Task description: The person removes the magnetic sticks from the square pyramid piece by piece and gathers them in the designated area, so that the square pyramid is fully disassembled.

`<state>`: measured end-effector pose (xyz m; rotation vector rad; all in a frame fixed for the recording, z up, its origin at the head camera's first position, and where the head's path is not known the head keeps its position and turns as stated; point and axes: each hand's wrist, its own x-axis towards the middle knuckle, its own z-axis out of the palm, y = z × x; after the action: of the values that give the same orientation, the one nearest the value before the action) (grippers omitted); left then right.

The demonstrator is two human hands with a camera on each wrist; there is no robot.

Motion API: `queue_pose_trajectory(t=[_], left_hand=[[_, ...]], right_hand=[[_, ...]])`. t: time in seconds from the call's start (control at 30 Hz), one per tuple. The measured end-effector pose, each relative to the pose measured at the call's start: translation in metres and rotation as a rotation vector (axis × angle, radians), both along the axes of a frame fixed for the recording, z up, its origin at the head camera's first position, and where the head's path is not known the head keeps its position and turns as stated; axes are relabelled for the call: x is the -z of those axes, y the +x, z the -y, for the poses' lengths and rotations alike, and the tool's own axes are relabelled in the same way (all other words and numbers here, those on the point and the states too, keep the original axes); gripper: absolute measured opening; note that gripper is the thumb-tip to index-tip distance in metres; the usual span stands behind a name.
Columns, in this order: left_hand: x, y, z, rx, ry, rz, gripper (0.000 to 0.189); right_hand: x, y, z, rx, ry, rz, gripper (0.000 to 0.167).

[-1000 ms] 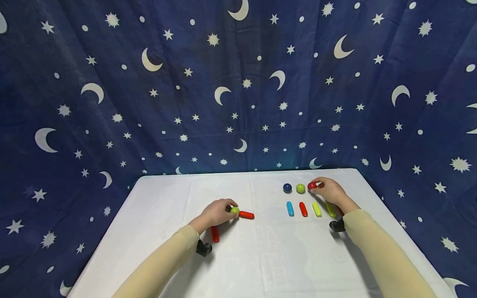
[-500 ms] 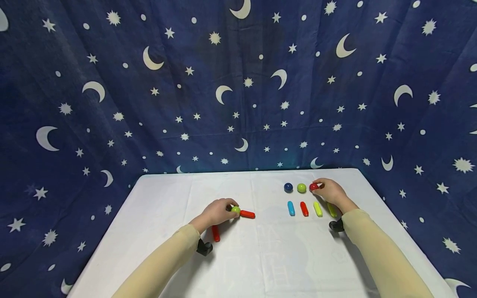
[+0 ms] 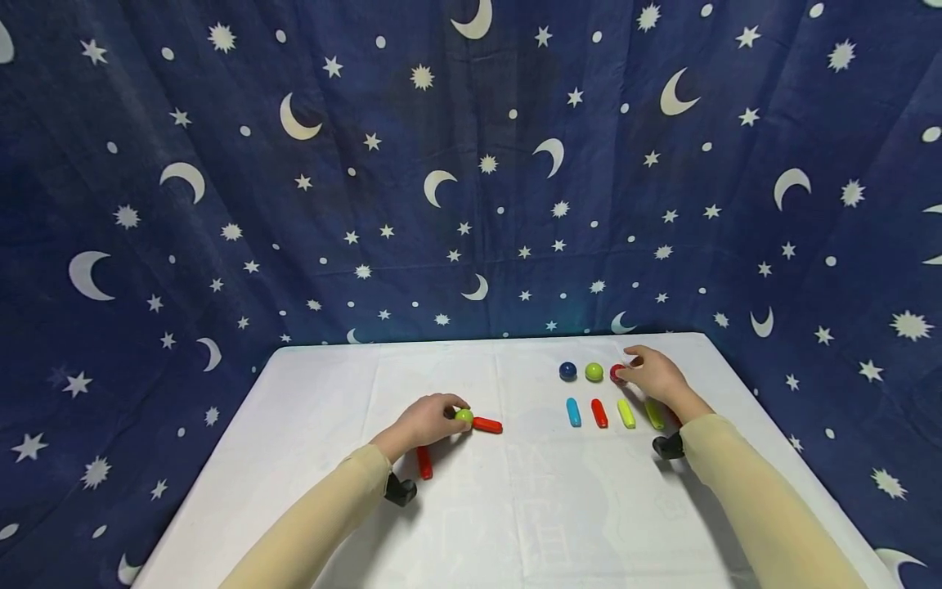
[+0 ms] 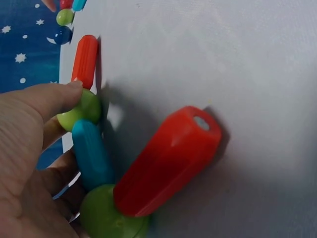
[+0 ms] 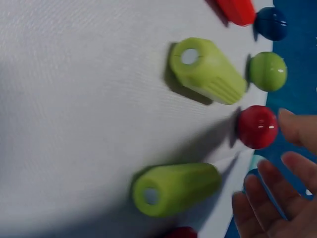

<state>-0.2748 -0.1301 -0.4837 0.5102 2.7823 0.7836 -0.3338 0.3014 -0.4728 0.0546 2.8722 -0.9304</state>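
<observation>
My left hand [image 3: 425, 421] pinches a light green ball [image 4: 85, 110] between thumb and fingers. A red rod [image 4: 85, 60] meets this ball on one side and a blue rod [image 4: 91, 153] on the other. The blue rod leads to a second green ball [image 4: 111, 213], from which another red rod [image 4: 168, 161] with a silvery round end sticks out. My right hand [image 3: 655, 378] is beside a red ball [image 5: 257, 127], its thumb and fingers spread apart. In the right wrist view a gap shows between the fingertips and that ball.
Left of the red ball stand a green ball [image 3: 594, 372] and a dark blue ball [image 3: 567, 371]. Nearer lies a row of rods: blue [image 3: 573, 412], red [image 3: 599, 413], yellow-green [image 3: 625, 414] and another yellow-green [image 3: 653, 414]. A starry blue cloth [image 3: 471, 204] hangs behind the white table [image 3: 589, 507].
My right hand held the red ball earlier; it has let go, with the index finger lifted away. The ball now rests in line with the green and blue balls. My left hand stays put.
</observation>
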Motion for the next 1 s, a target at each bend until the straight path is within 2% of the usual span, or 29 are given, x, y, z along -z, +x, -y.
queue_pose_trajectory(t=[0.17,0.23,0.3,0.4,0.5,0.6,0.7,0.83,1.0], left_hand=[[-0.001,0.001,0.002,-0.004,-0.013,0.018,0.037],[0.000,0.001,0.002,-0.004,-0.016,0.021,0.037],[0.000,0.001,0.000,0.003,-0.015,0.015,0.038],[0.000,0.000,-0.004,0.012,-0.009,0.013,0.036],[0.000,0.000,-0.010,0.024,-0.013,0.010,0.034],[-0.001,0.000,-0.015,0.028,-0.028,0.015,0.031],[-0.003,0.001,-0.020,0.038,-0.035,0.016,0.029],[-0.006,0.003,-0.023,0.052,-0.050,0.014,0.031],[-0.008,0.004,-0.022,0.051,-0.066,0.014,0.035]], right_hand=[[-0.012,0.005,0.005,-0.001,0.012,-0.201,0.058],[-0.017,0.008,0.013,-0.009,-0.015,-0.254,0.054],[-0.021,0.013,0.027,-0.042,-0.042,-0.288,0.049],[-0.026,0.021,0.055,-0.145,-0.081,-0.309,0.041],[-0.024,0.032,0.088,-0.291,-0.089,-0.283,0.033],[-0.013,0.044,0.122,-0.442,-0.054,-0.208,0.029],[0.002,0.053,0.149,-0.556,0.009,-0.120,0.027],[0.018,0.059,0.171,-0.587,0.073,-0.083,0.025],[0.022,0.058,0.184,-0.554,0.078,-0.101,0.018]])
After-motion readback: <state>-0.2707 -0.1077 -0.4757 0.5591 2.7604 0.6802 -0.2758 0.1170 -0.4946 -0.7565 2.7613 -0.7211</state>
